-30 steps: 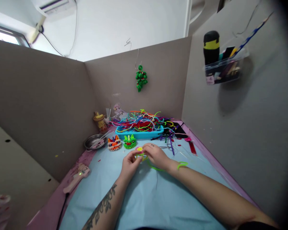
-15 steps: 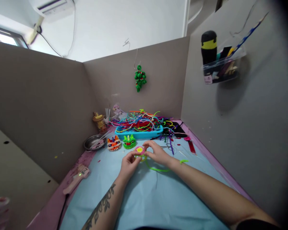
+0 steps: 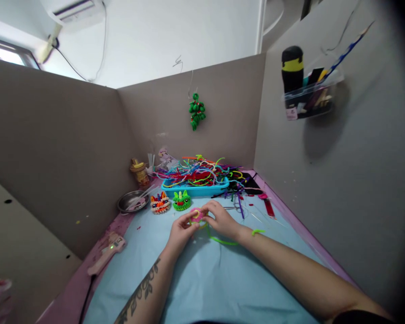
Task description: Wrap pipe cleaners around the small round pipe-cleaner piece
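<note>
Between my two hands is a small round pink and yellow pipe-cleaner piece (image 3: 196, 216). My left hand (image 3: 182, 229) grips it from the left, thumb below and a finger across its top. At its right edge my right hand (image 3: 221, 219) pinches it, fingertips partly hidden. A lime-green pipe cleaner (image 3: 224, 242) trails from under the piece and passes below my right wrist. Just beyond my hands stand a green pipe-cleaner animal head (image 3: 182, 201) and an orange and white one (image 3: 160, 203).
A blue tray (image 3: 195, 191) heaped with coloured pipe cleaners stands at the back. To the left are a metal bowl (image 3: 132, 202) and a pink glue gun (image 3: 107, 256) with a lit green light. Scissors (image 3: 236, 207) lie right of the hands. Grey panels enclose the table.
The round piece has tilted, and my left finger now lies across its yellow centre. Both hands stay in nearly the same place.
</note>
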Demonstrator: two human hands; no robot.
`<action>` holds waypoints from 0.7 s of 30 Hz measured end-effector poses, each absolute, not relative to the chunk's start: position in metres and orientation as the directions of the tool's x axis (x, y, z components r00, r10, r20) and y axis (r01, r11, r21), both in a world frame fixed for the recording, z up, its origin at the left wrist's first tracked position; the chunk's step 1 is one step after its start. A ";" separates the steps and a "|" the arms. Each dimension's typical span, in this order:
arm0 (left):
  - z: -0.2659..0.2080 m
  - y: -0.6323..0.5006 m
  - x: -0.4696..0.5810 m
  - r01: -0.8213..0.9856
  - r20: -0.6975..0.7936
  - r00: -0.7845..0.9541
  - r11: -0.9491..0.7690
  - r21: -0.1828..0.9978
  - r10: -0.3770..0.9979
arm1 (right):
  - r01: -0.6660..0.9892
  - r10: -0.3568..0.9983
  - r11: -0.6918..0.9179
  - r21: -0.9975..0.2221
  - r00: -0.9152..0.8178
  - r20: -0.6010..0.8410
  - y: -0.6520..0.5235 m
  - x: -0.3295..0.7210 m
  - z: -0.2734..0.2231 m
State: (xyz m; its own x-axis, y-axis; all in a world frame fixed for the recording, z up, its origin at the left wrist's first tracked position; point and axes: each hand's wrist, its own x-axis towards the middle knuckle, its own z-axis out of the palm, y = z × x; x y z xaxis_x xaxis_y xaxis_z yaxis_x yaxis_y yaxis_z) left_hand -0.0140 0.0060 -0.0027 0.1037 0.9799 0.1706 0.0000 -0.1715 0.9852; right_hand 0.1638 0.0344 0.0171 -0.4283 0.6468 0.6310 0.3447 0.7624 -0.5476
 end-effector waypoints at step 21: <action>0.007 0.023 -0.037 -0.387 0.062 -0.317 -0.188 0.902 0.947 | -0.129 0.951 0.299 -0.945 -0.034 0.306 0.084 0.208 0.032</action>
